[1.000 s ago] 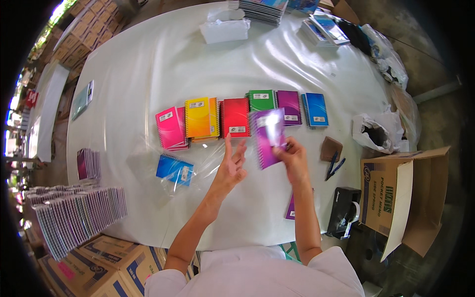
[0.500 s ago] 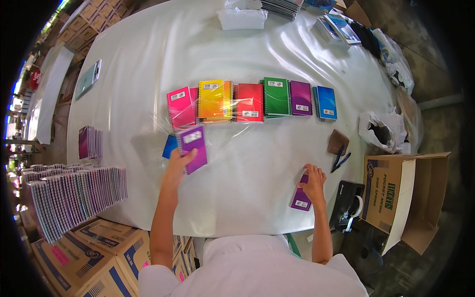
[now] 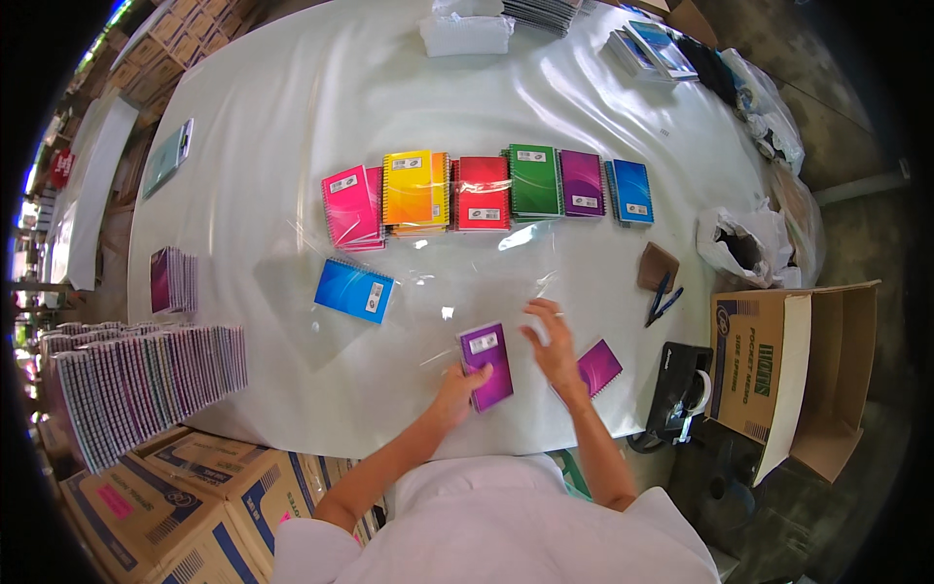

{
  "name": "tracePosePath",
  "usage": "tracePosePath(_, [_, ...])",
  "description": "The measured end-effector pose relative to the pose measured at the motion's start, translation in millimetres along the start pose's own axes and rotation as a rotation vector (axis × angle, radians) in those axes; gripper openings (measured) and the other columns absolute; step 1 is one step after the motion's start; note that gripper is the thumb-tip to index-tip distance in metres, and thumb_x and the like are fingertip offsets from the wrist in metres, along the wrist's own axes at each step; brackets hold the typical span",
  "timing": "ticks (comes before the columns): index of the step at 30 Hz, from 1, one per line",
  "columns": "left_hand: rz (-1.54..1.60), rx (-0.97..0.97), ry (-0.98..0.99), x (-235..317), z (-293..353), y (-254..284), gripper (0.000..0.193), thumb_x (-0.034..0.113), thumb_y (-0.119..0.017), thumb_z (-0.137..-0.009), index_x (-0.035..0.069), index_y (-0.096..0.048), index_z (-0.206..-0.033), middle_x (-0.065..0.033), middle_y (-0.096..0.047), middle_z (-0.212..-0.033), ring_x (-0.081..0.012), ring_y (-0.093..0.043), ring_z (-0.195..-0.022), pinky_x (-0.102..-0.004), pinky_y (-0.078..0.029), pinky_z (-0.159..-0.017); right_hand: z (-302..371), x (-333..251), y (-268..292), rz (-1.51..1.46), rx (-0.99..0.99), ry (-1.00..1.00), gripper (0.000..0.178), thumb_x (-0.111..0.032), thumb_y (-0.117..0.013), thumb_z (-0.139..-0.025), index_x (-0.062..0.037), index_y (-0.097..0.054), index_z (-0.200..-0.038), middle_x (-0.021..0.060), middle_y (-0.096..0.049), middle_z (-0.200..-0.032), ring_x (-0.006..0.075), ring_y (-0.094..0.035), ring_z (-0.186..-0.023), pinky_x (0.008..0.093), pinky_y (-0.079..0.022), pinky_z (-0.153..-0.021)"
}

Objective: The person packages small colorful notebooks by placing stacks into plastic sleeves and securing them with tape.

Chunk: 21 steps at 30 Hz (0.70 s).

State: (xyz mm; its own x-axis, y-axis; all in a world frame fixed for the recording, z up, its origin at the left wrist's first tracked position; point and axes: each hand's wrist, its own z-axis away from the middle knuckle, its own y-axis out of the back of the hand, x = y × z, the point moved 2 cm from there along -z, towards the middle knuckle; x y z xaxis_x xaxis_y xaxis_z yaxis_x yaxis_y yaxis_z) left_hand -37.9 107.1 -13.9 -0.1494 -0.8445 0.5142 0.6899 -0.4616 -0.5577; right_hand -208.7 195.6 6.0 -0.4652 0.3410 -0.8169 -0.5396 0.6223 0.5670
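Note:
A purple spiral notebook (image 3: 486, 368) with a white label is gripped in my left hand (image 3: 453, 395), near the table's front edge, thumb across its cover. Just to its right, my right hand (image 3: 551, 343) is raised with fingers apart and nothing in it. Beside that wrist, another purple notebook (image 3: 600, 366) lies tilted on the table, partly covered by my arm. Further left lies a blue notebook (image 3: 355, 290). Beyond my hands runs a row of spiral notebooks in small piles: pink (image 3: 350, 207), yellow (image 3: 409, 192), red (image 3: 484, 190), green (image 3: 534, 182), purple (image 3: 581, 182) and blue (image 3: 631, 192).
Many notebooks stand packed at the left edge (image 3: 151, 384). On the right are a brown wallet-like item (image 3: 658, 266), a dark blue-handled tool (image 3: 664, 302), a black tape dispenser (image 3: 679, 389) and an open carton (image 3: 749, 380). A white plastic container (image 3: 467, 36) sits at the far side.
My left hand has brought its purple notebook right and nearer, uncovering the blue notebook. My right hand has let go of the other purple notebook and moved left; that notebook now lies turned.

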Motion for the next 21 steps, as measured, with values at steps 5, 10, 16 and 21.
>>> tracePosePath(5, [-0.517,0.063,-0.195,62,37,-6,0.024,0.024,-0.064,-0.091,0.001,-0.066,-0.099,0.0008,-0.061,-0.080,-0.0081,-0.056,-0.072,-0.0263,-0.047,-0.067,-11,-9,-13,0.382,-0.361,0.207,0.051,0.000,-0.070,-0.072,-0.0163,-0.060,-0.119,0.0014,-0.047,-0.141,0.0259,-0.040,-0.133,0.0518,-0.018,-0.113])
tracePosePath(10, [-0.787,0.084,-0.436,112,6,2,0.032,0.031,-0.064,-0.091,-0.001,-0.065,-0.091,0.0030,-0.054,-0.065,-0.0071,-0.046,-0.062,-0.0264,-0.040,-0.056,-19,14,29,0.597,-0.733,0.474,0.053,0.003,-0.068,-0.071,-0.0237,-0.063,-0.117,-0.0030,-0.054,-0.135,0.0222,-0.034,-0.138,0.0528,-0.009,-0.117])
tracePosePath(16, [-0.924,0.105,-0.496,41,-28,41,0.032,0.029,-0.063,-0.091,-0.003,-0.064,-0.093,-0.0021,-0.061,-0.071,-0.0079,-0.052,-0.066,-0.0277,-0.044,-0.061,-35,16,33,-0.317,-0.068,-0.117,0.029,0.004,-0.068,-0.071,-0.0095,-0.067,-0.096,0.0099,-0.062,-0.121,0.0255,-0.042,-0.131,0.0524,-0.023,-0.110])
tracePosePath(21, [-0.677,0.265,-0.526,20,5,71,0.027,0.025,-0.065,-0.091,-0.002,-0.066,-0.092,-0.0009,-0.063,-0.076,-0.0069,-0.052,-0.069,-0.0265,-0.044,-0.061,-21,-2,-5,0.410,-0.065,0.080,0.035,-0.002,-0.074,-0.069,-0.0032,-0.056,-0.099,0.0166,-0.062,-0.102,0.0289,-0.057,-0.106,0.0415,-0.044,-0.087])
